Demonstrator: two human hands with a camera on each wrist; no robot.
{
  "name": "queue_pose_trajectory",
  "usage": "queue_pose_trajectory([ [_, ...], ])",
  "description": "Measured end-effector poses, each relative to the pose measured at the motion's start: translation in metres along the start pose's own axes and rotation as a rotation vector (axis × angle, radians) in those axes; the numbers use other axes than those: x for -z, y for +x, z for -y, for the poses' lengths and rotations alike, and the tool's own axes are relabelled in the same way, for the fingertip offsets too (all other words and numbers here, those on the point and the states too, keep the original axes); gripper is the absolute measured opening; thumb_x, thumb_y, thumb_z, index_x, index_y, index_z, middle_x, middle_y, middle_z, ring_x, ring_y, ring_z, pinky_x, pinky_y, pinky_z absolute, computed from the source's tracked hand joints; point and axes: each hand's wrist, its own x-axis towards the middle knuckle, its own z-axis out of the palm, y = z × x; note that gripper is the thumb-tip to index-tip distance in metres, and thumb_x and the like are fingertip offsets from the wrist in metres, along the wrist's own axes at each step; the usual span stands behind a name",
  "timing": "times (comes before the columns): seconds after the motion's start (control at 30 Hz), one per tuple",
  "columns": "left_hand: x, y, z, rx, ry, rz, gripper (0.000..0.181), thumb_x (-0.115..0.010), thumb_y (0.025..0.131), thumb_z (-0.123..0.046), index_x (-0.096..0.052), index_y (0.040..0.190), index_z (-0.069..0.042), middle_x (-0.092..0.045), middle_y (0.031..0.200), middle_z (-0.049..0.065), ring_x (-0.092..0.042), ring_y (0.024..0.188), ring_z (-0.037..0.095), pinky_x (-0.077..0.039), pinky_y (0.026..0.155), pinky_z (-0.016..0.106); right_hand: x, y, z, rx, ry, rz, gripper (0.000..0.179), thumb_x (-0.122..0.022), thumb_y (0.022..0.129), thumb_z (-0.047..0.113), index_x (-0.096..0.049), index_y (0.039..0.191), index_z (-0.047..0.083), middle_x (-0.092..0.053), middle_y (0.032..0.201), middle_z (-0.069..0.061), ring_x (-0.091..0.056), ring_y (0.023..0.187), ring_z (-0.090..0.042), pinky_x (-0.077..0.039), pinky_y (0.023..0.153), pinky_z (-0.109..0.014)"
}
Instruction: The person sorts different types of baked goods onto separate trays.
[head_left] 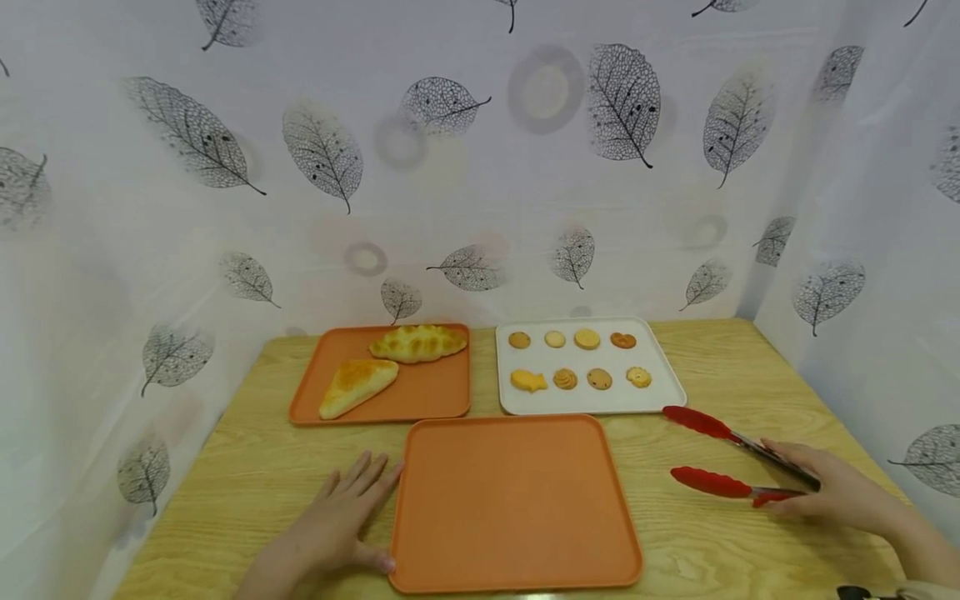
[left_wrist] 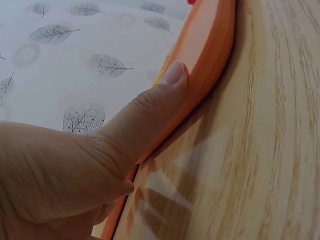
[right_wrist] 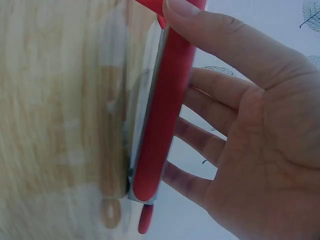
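Note:
My left hand (head_left: 333,523) rests at the left side of the front orange tray (head_left: 513,504), its fingers straight and spread. In the left wrist view the thumb (left_wrist: 160,92) presses on the tray's rim. My right hand (head_left: 843,493) holds a pair of red-tipped tongs (head_left: 712,482) low over the table's right side. The tongs' two red heads stand spread apart and point left, towards the trays. Close up in the right wrist view, the thumb lies on the red handle (right_wrist: 167,105) and the other fingers reach behind it.
Behind to the left, another orange tray (head_left: 431,404) bears a triangular bread (head_left: 356,385) and a long ridged bread (head_left: 418,343). A white tray (head_left: 592,403) at the back right bears several small cookies (head_left: 598,379). A leaf-patterned curtain (head_left: 480,200) encloses the wooden table (head_left: 217,500).

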Motion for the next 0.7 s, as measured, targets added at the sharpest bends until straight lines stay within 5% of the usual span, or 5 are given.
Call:
queue_pose_trajectory([
  [0.07,0.002,0.0,0.0,-0.004,0.016,-0.01,0.121,-0.063,0.061,-0.077,-0.023,0.156,-0.013,-0.019,0.161,0.021,-0.01,0.149,0.045,-0.013,0.108,0.077,0.002,-0.001,0.0,-0.01,0.011,0.013,0.083,-0.081,0.077,0.024,-0.041,0.148,0.007,-0.048,0.145,-0.012,-0.021,0.103,0.033,-0.042,0.072,-0.015],
  [0.23,0.009,0.001,0.001,-0.018,0.083,-0.059,0.119,-0.063,0.06,-0.078,-0.029,0.154,-0.013,-0.023,0.16,0.022,-0.014,0.148,0.047,-0.015,0.109,0.075,0.012,-0.001,0.011,-0.02,-0.006,-0.014,0.083,-0.078,0.08,0.025,-0.037,0.151,0.012,-0.043,0.147,0.002,-0.024,0.104,0.03,-0.053,0.078,-0.039],
  [0.47,0.04,0.01,-0.008,-0.017,0.225,-0.182,0.1,-0.072,0.071,-0.062,-0.036,0.151,-0.017,-0.034,0.156,0.02,-0.023,0.145,0.048,-0.024,0.105,0.076,0.031,0.018,0.044,0.121,-0.041,-0.18,0.074,-0.078,0.08,0.016,-0.045,0.146,0.018,-0.035,0.135,0.028,-0.016,0.114,0.034,-0.029,0.08,0.0],
  [0.6,0.059,0.019,-0.016,-0.019,0.249,-0.246,0.087,-0.073,0.079,-0.052,-0.039,0.15,-0.017,-0.036,0.156,0.018,-0.023,0.146,0.046,-0.024,0.106,0.076,0.038,0.034,0.08,0.175,-0.075,-0.256,0.071,-0.079,0.08,0.019,-0.048,0.144,0.019,-0.046,0.143,0.009,-0.021,0.125,0.026,-0.02,0.09,0.003],
  [0.7,0.07,0.029,-0.02,-0.005,0.23,-0.271,0.083,-0.07,0.083,-0.05,-0.036,0.152,-0.017,-0.03,0.159,0.017,-0.018,0.147,0.045,-0.02,0.109,0.075,0.04,0.048,0.11,0.202,-0.112,-0.324,0.069,-0.08,0.079,0.022,-0.051,0.141,0.015,-0.052,0.14,-0.014,-0.039,0.136,-0.005,-0.03,0.108,-0.012],
])
